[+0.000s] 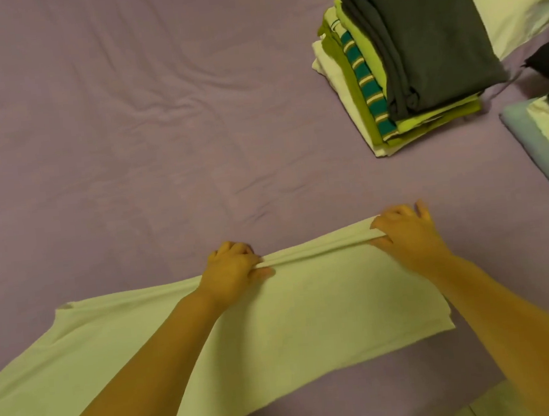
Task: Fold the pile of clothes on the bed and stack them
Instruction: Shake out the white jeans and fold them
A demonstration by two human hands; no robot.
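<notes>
Pinching the far edge of the pale shirt [276,311], both hands are set side by side along one line in the lower middle of the frame. The left hand [235,267] is curled around the bunched edge near its middle, with the thumb laid over the cloth; the right hand [406,232] grips the same edge at its right-hand end, thumb and curled fingers [397,212] closed on the fold. The shirt is spread flat on the bed [124,121], and its long axis runs from the lower left corner of the frame up toward the right hand, so most of the cloth lies left of and below the left hand. A sleeve corner is seen at the left, beyond that hand.

The stack [413,60] of folded clothes, topped by a dark grey piece, sits in the upper right of the frame, well apart from the shirt and nearer to the right hand than to the left. A second, smaller heap [542,148] is cut by the right border.

It is judged that the shirt is mid-fold and that the held edge would next be drawn along the long axis, before the piece is carried up and right to the stack.
</notes>
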